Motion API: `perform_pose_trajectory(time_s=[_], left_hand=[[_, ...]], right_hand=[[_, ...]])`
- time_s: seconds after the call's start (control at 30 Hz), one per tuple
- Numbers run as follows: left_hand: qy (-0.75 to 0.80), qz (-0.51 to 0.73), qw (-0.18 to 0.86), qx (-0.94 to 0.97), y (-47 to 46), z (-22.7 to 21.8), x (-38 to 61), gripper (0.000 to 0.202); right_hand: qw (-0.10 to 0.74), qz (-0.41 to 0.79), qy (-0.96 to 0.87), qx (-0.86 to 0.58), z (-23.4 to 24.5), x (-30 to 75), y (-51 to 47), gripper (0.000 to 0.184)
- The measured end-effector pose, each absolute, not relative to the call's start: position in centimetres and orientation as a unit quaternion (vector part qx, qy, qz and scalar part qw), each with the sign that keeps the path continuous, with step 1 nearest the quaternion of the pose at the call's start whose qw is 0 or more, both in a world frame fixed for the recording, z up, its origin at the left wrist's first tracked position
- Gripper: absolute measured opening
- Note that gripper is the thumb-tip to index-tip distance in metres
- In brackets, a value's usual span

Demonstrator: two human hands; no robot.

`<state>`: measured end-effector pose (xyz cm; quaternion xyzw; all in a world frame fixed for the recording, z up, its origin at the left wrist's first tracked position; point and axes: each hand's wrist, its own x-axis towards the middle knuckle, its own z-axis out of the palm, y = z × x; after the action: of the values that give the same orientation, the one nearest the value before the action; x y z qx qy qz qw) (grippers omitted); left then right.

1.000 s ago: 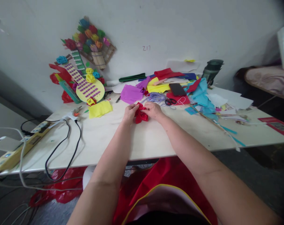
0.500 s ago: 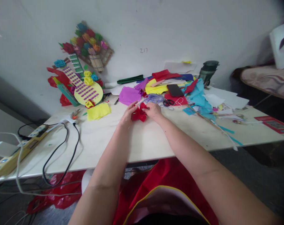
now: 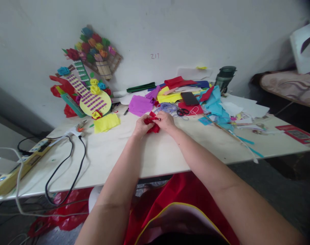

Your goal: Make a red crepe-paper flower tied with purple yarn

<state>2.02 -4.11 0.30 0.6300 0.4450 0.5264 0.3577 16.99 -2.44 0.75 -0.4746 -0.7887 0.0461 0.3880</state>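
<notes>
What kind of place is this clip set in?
Likely a home craft corner: a table strewn with coloured paper, a paper guitar with paper flowers leaning on the wall, scissors, and bedding at the right.

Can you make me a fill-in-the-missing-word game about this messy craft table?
1. The crumpled paper held by the left hand and right hand is ____.
2. The paper guitar leans against the ____.
3. The scissors beside the purple string have ____ handles.

Missing words: red, wall, black.
</notes>
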Motion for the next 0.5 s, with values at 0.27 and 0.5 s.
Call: perform_pose_trajectory(time_s=[0.27,0.5], left_hand=[[0.487,0.475,0.360,0.638,-4.3,0.5,1.9,0.020],[0.432,0.489,0.388,0.651,-4.1,0.1,1.9,0.021]], right_hand=[[0.435,0.103,-0.798,-0.404,1.9,17.2,-3.4,0.019],[0.450,0.260,-0.718,-0.464,2.2,18.9,-1.5,0.023]])
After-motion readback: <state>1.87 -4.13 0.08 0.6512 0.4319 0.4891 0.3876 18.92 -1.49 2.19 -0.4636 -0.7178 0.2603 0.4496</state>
